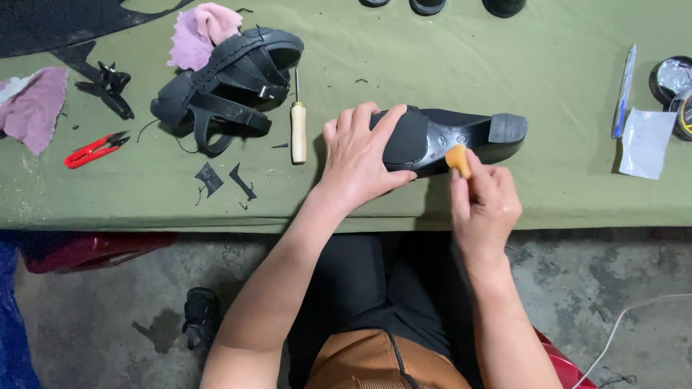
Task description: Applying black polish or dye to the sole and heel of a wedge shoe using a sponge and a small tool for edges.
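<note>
A black heeled shoe (461,135) lies sole-up on the green cloth-covered table (461,57), heel to the right. My left hand (360,155) grips its front part, fingers wrapped over the sole. My right hand (484,202) pinches a small orange-tan piece (458,160), like crepe rubber, and presses it against the near edge of the sole at mid-shoe.
A black strappy sandal (223,83) rests at upper left beside a wooden-handled awl (298,130). Red thread snips (94,149), pink rags (203,29), black scraps (209,178), a blue pen (623,90), paper (645,142) and a tin (674,79) lie around.
</note>
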